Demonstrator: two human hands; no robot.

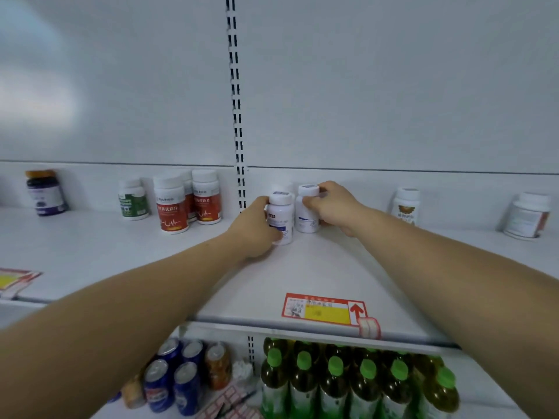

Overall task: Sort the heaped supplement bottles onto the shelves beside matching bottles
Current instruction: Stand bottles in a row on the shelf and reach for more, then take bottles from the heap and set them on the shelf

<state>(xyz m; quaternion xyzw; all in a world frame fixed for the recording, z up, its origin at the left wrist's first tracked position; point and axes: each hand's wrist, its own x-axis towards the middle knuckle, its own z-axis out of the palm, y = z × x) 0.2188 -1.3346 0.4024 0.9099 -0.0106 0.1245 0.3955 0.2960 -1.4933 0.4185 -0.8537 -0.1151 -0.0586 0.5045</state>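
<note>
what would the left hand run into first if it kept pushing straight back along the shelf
Probably the third white bottle half hidden behind the white bottle that the left hand grips, then the shelf's back panel. Depth is hard to judge here.

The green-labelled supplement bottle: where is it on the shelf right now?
In the head view, the green-labelled bottle stands upright on the upper shelf, left of centre, just left of the red-labelled bottles and right of the purple bottle.
</note>
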